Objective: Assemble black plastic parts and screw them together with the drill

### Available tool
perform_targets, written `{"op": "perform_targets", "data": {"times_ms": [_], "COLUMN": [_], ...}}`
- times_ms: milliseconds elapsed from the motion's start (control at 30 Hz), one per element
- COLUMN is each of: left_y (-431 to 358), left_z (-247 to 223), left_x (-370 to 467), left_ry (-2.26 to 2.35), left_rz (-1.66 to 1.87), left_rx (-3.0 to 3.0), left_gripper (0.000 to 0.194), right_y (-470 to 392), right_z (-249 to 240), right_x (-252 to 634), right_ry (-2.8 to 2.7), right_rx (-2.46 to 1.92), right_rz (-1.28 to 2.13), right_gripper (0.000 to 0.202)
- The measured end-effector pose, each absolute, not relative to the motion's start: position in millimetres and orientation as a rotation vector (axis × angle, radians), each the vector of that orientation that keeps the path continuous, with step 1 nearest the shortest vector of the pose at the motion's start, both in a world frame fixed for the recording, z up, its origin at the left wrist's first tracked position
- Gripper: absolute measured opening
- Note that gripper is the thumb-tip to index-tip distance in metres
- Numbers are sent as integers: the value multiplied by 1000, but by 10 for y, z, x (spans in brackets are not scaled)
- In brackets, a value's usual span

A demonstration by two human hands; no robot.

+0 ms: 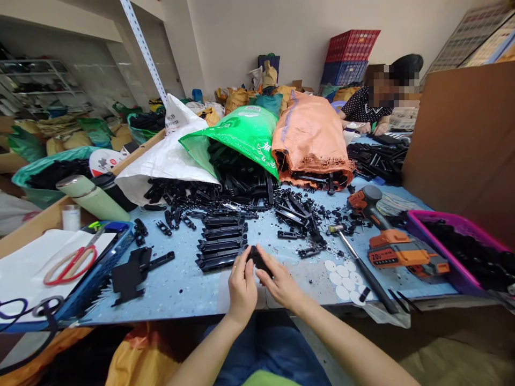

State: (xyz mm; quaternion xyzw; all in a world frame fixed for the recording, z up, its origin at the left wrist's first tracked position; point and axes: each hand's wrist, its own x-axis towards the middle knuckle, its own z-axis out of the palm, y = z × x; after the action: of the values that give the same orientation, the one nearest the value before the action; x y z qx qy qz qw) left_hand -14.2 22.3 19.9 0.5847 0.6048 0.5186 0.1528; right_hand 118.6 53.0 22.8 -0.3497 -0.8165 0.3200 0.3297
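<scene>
Near the table's front edge, my left hand [244, 281] and my right hand [278, 279] are closed together around a small black plastic part [260, 261]. Fingers cover much of it, so its full shape is hidden. Just beyond and to the left lies a stack of long black plastic pieces [221, 244], set in rows side by side. Loose black parts [295, 212] and small fasteners are heaped behind my hands. A wide flat black piece [131, 273] with a projecting arm rests at the left.
A hammer [368, 271] and an orange cordless drill [396, 241] lie right, beside a pink basket [446, 215]. White, green [245, 128] and orange sacks [311, 134] stand behind. Red-handled scissors [72, 265] and a pale green flask [92, 197] are left. A co-worker [374, 102] sits far right.
</scene>
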Motion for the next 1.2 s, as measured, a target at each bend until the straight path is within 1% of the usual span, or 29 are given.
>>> {"op": "perform_targets", "data": {"times_ms": [100, 167, 233, 267, 333, 367, 467, 567, 667, 733, 833, 867, 900, 967, 1067, 1100, 1200], "left_y": [63, -3, 10, 45, 142, 189, 265, 245, 223, 240, 297, 315, 328, 338, 316, 304, 259], "left_z": [24, 1, 53, 94, 175, 206, 243, 226, 188, 160, 139, 143, 152, 178, 213, 217, 207], "left_x": [-176, -222, -256, -261, -245, -230, -203, -227, -257, -263, -271, -275, -278, -276, -254, -245, -229], "left_ry": [1942, 1976, 1813, 1664, 1391, 1328, 1397, 1595, 1735, 1679, 1498, 1458, 1433, 1417, 1436, 1446, 1469], "left_rz": [1230, 1041, 829, 704, 447, 343, 184, 144, 113, 135, 200, 213, 223, 237, 276, 296, 360], "left_rx": [1550, 1780, 2179, 2360, 2586, 2641, 2711, 2695, 2576, 2515, 2449, 2426, 2406, 2380, 2346, 2332, 2305], "left_gripper": [42, 49, 54, 53, 47, 43, 39, 38, 34, 36, 35, 33, 32, 32, 32, 36, 63], "right_y": [964, 1438, 1961, 2204, 2592, 2726, 2906, 2823, 2484, 2100, 1398, 1176, 981, 703, 552, 543, 530], "right_z": [228, 274, 347, 385, 447, 466, 492, 532, 624, 687, 709, 685, 646, 540, 400, 375, 370], "right_x": [1374, 1588, 1805, 1891, 1990, 2002, 1942, 1885, 1938, 2018, 2117, 2130, 2133, 2111, 2056, 2040, 2008], "right_ry": [-2469, -2418, -2238, -2194, -2173, -2191, -2238, -2230, -2278, -2511, -2933, -3018, -3076, -3124, -3109, -3100, -3088], "right_rx": [-1063, -1405, -1865, -2040, -2169, -2182, -2169, -2148, -2044, -1721, -1022, -909, -872, -938, -1073, -1099, -1152], "right_rz": [567, 331, 137, 96, 102, 128, 183, 160, 159, 260, 485, 520, 517, 456, 368, 347, 276], "right_gripper": [48, 42, 44, 45, 46, 45, 39, 35, 41, 39, 29, 29, 29, 32, 37, 38, 38]}}
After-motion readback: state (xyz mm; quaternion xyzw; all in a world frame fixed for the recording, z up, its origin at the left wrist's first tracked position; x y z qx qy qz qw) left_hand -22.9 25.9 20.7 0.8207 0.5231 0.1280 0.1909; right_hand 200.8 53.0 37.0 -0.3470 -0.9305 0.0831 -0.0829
